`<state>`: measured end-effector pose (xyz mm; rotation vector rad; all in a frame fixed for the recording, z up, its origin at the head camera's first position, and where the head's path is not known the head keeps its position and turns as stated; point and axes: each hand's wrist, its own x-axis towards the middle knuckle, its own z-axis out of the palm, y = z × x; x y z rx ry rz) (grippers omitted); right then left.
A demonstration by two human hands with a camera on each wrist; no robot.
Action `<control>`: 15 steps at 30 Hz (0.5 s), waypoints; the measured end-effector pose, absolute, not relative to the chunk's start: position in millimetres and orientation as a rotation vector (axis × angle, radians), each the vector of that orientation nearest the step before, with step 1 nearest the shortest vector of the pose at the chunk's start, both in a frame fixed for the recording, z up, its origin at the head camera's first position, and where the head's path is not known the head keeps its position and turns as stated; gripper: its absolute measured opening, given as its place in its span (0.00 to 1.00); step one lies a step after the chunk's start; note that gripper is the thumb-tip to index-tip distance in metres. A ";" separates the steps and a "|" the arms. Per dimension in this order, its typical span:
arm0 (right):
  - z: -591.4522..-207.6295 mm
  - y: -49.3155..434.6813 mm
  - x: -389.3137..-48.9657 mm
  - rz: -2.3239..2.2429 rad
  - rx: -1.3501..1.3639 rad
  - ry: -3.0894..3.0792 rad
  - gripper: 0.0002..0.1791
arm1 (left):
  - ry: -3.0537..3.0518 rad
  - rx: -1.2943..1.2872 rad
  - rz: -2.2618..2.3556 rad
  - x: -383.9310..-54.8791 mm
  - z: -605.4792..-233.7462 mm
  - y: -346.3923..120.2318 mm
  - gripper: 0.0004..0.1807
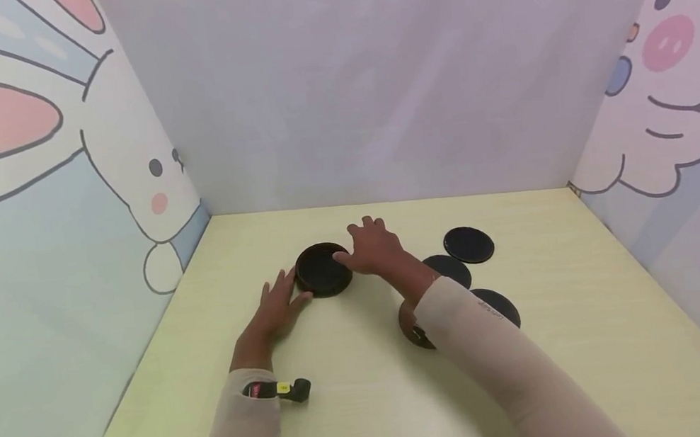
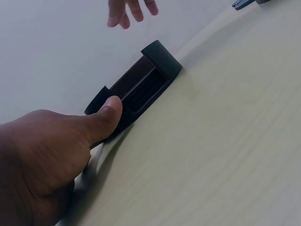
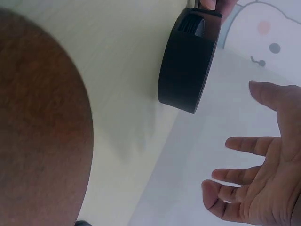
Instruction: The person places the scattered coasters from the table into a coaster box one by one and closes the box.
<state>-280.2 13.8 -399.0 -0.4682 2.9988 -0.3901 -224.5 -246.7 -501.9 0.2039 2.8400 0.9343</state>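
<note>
A round black coaster holder (image 1: 323,271) with cut-out sides stands towards the back left of the table; several thin dark discs, seemingly coasters, show stacked through its opening (image 2: 146,89). My left hand (image 1: 275,312) holds it at its left side, the thumb (image 2: 112,106) against the wall by the gap and the fingers partly hidden behind. Over the holder's right edge hovers my right hand (image 1: 373,246), fingers spread and loosely bent, nothing in them. The right wrist view shows that hand (image 3: 263,188) apart from the black wall (image 3: 186,70).
Right of the holder lie black discs: one at the back (image 1: 469,244), one partly under my right forearm (image 1: 448,270), another beside the sleeve (image 1: 500,306). A brown round piece (image 1: 409,326) is half hidden by that forearm. Walls printed with cartoon animals (image 1: 158,196) flank the table.
</note>
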 end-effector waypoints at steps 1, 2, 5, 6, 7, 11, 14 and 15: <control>-399.1 16.6 -278.6 -0.384 -0.452 2.990 0.43 | 2.841 0.204 0.929 -224.3 -502.2 -246.5 0.48; -399.0 19.5 -276.8 -0.378 -0.437 2.979 0.43 | 2.840 0.203 0.926 -223.6 -502.4 -246.6 0.47; -399.4 29.2 -272.0 -0.338 -0.396 2.947 0.43 | 2.845 0.215 0.923 -222.2 -502.7 -246.5 0.47; -399.6 33.1 -270.6 -0.317 -0.386 2.937 0.43 | 2.845 0.217 0.926 -221.5 -502.4 -246.7 0.47; -399.5 37.1 -269.2 -0.297 -0.376 2.929 0.43 | 2.844 0.219 0.932 -221.1 -502.4 -246.8 0.47; -400.9 56.7 -263.9 -0.236 -0.347 2.906 0.41 | 2.834 0.210 0.946 -219.9 -501.4 -247.5 0.48; -403.5 72.5 -260.4 -0.227 -0.346 2.894 0.41 | 2.832 0.199 0.938 -220.1 -500.1 -247.3 0.48; -404.1 77.7 -259.0 -0.230 -0.347 2.891 0.41 | 2.829 0.198 0.938 -220.2 -499.6 -247.3 0.48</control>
